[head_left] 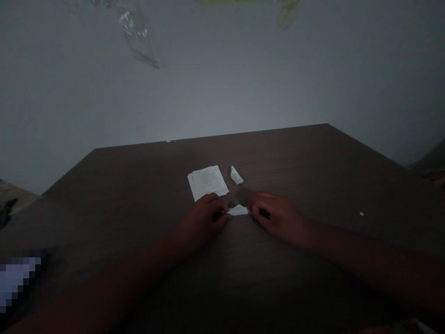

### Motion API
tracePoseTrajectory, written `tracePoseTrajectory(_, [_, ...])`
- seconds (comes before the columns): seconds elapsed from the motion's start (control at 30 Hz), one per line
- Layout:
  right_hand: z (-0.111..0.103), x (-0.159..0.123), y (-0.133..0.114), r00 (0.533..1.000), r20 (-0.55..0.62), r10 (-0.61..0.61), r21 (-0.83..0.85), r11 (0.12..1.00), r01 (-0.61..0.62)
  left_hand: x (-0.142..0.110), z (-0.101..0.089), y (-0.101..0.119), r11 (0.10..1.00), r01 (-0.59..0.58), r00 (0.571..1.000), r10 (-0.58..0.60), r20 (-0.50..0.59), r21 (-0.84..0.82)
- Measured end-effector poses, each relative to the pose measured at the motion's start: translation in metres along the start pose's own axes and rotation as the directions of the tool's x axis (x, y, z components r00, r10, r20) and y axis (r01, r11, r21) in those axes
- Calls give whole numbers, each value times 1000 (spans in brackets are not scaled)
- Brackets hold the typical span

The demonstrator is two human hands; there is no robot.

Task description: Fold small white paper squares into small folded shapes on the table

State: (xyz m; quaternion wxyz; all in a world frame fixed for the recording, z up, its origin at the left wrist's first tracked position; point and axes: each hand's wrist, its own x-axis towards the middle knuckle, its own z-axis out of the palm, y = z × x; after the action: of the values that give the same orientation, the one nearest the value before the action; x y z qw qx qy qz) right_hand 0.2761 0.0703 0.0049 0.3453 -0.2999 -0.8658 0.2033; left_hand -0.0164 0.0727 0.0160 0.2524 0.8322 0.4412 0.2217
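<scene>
A small piece of folded paper (238, 210), white with a low peak at its top edge, spans the gap between my two hands just above the table. My left hand (205, 215) pinches its left end between thumb and fingers. At its right end, my right hand (273, 213) grips it the same way. Beyond my left hand lies a stack of square printed paper sheets (207, 181), its near edge partly covered by my fingers. To the right of that stack rests another folded paper piece (236, 175), angular in shape.
The dark wooden table (278, 157) meets a pale wall (222, 83) at its far edge. A tiny white scrap (361, 214) lies to the right. At the lower left is a blurred-out bright screen (17, 278). Clear plastic (139, 37) hangs on the wall.
</scene>
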Motion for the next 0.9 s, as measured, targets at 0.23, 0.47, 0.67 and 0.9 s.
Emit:
tracePoseTrajectory(0.23, [1,0,2,997,1,77,-17,997,-77,1,0,-5,997,-75,997,75,3,-6])
tracePoseTrajectory(0.47, [-2,-1,1,996,42,81,-3,997,-81,0,2,-11,988,-137,990,134,-44,-69])
tracePoseTrajectory(0.67, [-8,0,-2,992,-6,130,36,991,-130,0,1,-11,975,-122,992,113,-57,-187])
tracePoseTrajectory(0.9, [-9,6,-4,975,-12,223,207,954,-215,4,-6,-2,965,2,999,-16,-48,-261])
